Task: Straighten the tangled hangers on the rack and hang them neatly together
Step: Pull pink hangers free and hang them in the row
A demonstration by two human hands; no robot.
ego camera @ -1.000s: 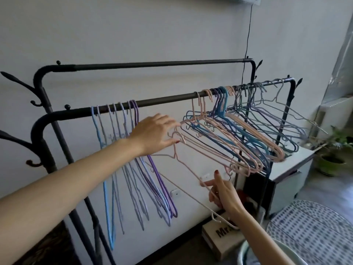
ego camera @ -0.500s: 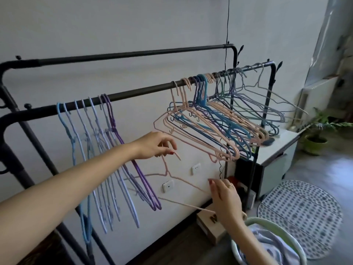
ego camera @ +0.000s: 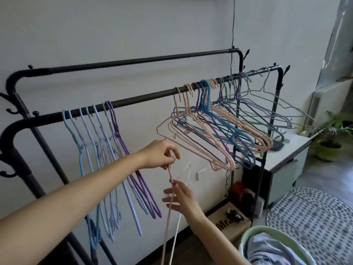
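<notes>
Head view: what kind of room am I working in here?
Most likely a home laundry or bedroom corner. A black metal double-rail clothes rack stands against a plain white wall, a pale green laundry basket with cloth in it sits on the floor, and a dotted oval floor mat lies nearby.

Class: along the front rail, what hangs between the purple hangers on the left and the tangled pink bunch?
Nothing: in the head view, the front rail is bare between the purple hangers and pink bunch.
</notes>
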